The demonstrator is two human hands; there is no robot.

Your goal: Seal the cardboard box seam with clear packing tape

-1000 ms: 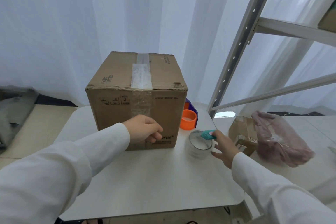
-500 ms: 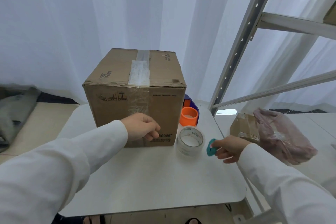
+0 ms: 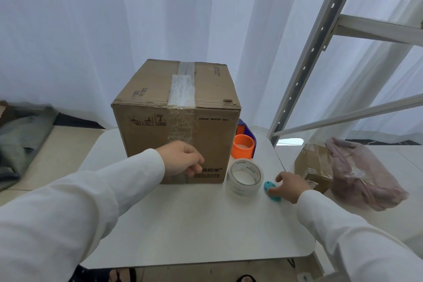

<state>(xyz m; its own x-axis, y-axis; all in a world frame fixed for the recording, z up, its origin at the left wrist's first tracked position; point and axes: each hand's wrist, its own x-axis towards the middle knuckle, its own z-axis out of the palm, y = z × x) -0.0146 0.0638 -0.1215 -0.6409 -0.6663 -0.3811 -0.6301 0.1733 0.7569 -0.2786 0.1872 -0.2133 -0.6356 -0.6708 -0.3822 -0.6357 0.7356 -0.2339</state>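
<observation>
The cardboard box (image 3: 176,121) stands upright on the white surface (image 3: 194,224), toward its far side, with a strip of clear tape (image 3: 182,91) running along the top seam and down over the upper part of the near face. The left hand (image 3: 180,159) reaches in from the lower left in a white sleeve (image 3: 80,208) and rests against the lower part of the near face of the box; its fingers are curled loosely inward and its grip encloses nothing. The right hand (image 3: 290,185) enters from the lower right, palm down at the right edge of the surface, with its fingertips on a small teal cutter (image 3: 270,190) that lies flat on the surface; whether its grip is closed on the cutter or merely resting on it cannot be told. The roll of clear packing tape (image 3: 245,177) lies flat on the surface, just beside the near right corner of the box and just left of the cutter. An orange roll (image 3: 243,145) stands behind the tape roll, close against the right side of the box, with a blue object (image 3: 248,129) partly hidden behind it. Off the surface to the right, a smaller cardboard box (image 3: 312,165) and a pink plastic bag (image 3: 359,171) lie side by side, touching. A metal shelf frame (image 3: 309,57) rises at the right, and white curtains (image 3: 91,30) hang behind the box.
</observation>
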